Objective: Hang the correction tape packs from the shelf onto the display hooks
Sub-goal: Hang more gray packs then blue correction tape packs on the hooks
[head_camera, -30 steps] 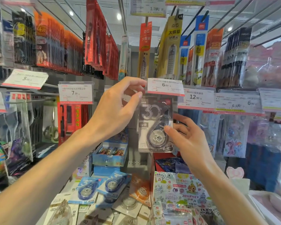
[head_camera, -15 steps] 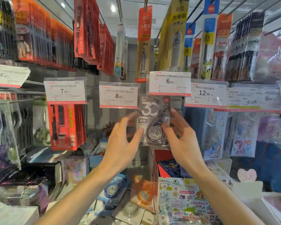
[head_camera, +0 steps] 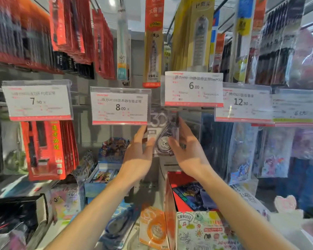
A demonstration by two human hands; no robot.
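Correction tape pack [head_camera: 162, 131], grey w/ a big "30" on it, hangs just under the 6.00 price tag [head_camera: 193, 88], right between the two hands. Left hand [head_camera: 138, 156] is up w/ fingers straight & loosely spread, thumb tip touching the pack's left edge. Right hand [head_camera: 187, 153] mirrors it on the other side, fingers straight, thumb against the pack's front near the tape wheel. Neither is curled round it; both palms face inward, forearms reaching up from below.

Room: a stationery shop aisle, display hooks packed w/ goods. Left of the hands, an 8.00 price tag [head_camera: 119, 106] & further left a 7.90 tag [head_camera: 36, 101] over red packs [head_camera: 47, 150]. Right of the hands, a 12.90 tag [head_camera: 242, 103]. Above them hang long orange & yellow refill cards [head_camera: 197, 35].

Below the hands the shelf [head_camera: 43, 237] holds more loose packs: an orange pack [head_camera: 154, 229] & a blue pack [head_camera: 118, 222], plus a doodle-printed box [head_camera: 202, 231] beside the right forearm. Edges are blurry.
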